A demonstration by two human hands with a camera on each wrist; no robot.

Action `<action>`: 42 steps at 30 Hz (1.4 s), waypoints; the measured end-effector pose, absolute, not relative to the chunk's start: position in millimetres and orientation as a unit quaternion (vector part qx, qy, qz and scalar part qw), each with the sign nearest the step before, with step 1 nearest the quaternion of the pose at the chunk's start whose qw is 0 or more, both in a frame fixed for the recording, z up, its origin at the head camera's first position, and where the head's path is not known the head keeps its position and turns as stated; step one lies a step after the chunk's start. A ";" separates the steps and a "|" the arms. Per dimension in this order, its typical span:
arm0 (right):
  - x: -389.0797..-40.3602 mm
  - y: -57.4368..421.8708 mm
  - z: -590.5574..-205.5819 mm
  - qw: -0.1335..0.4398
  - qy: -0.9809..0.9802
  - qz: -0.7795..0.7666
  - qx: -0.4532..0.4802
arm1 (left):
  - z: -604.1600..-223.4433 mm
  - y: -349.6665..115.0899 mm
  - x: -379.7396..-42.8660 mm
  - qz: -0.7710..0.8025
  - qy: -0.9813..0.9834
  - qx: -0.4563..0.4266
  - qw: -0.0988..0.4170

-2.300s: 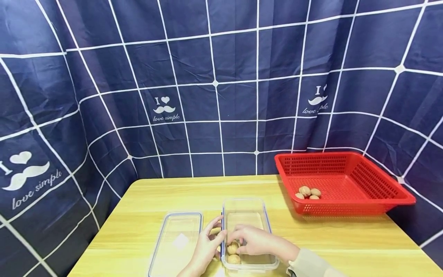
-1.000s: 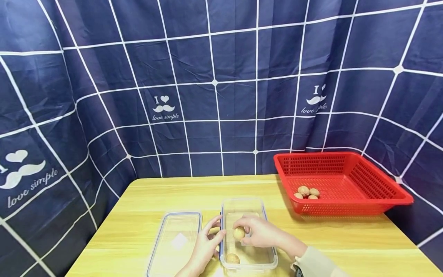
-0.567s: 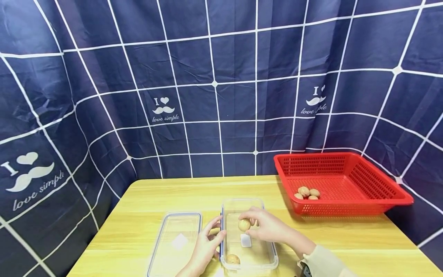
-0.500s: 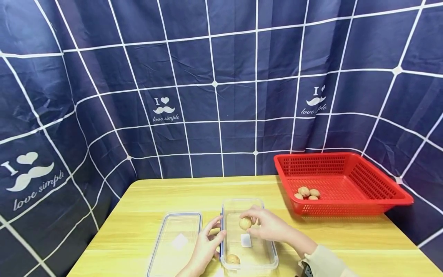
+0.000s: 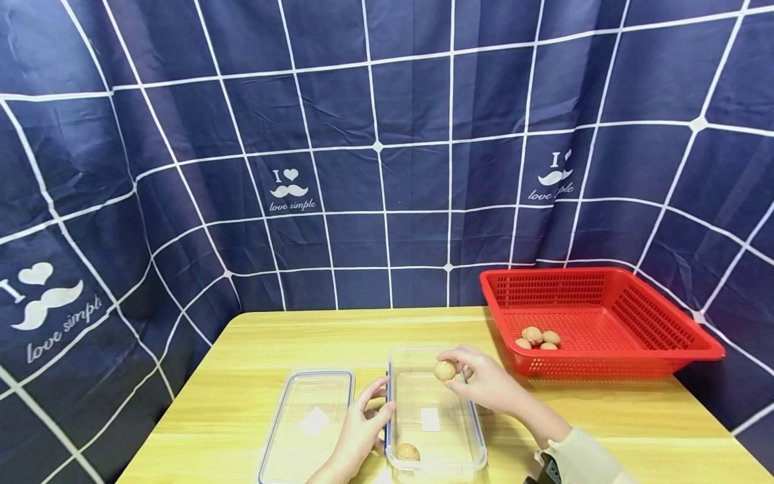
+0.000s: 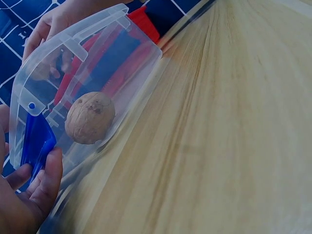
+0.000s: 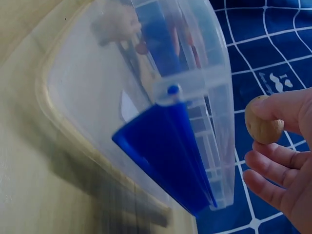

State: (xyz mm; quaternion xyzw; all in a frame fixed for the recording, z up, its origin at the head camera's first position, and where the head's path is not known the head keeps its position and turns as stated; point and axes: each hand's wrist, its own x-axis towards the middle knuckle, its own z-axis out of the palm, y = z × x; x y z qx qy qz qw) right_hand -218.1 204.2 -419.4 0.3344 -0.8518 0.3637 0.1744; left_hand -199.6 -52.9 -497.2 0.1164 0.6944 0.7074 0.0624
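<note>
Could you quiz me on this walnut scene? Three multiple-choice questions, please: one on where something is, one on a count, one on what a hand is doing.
1. Where does the red basket stand?
A. On the table's far right
B. On the table's left edge
C. Inside the clear box

2. How many walnuts lie in the clear box?
A. Three
B. One
C. None

3. What is the right hand doing?
A. Resting flat on the table
B. Pressing on the lid
C. Pinching a walnut above the box

Answers:
1 A, it sits at the far right corner.
2 B, a single nut lies at the near end.
3 C, the fingertips hold the nut in the air.
</note>
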 end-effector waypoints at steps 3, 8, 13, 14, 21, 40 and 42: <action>-218.9 210.3 -417.5 0.190 -0.855 0.365 0.317 | -497.8 -52.6 -199.5 0.707 0.695 0.117 0.062; -219.9 219.6 -413.0 0.209 -0.863 0.359 0.289 | -498.8 -52.8 -199.7 0.710 0.691 0.121 0.063; -219.6 227.0 -408.5 0.213 -0.865 0.367 0.266 | -498.0 -53.1 -199.3 0.711 0.689 0.121 0.066; -219.5 228.4 -407.6 0.217 -0.864 0.369 0.264 | -497.9 -53.1 -199.3 0.712 0.689 0.122 0.066; -219.4 240.9 -402.0 0.240 -0.862 0.368 0.251 | -496.0 -52.1 -199.7 0.713 0.687 0.123 0.065; -226.1 294.5 -394.4 0.265 -0.877 0.369 0.155 | -499.8 -51.5 -201.1 0.711 0.692 0.117 0.053; -228.0 300.4 -394.2 0.266 -0.881 0.362 0.146 | -499.5 -51.7 -201.0 0.710 0.692 0.116 0.052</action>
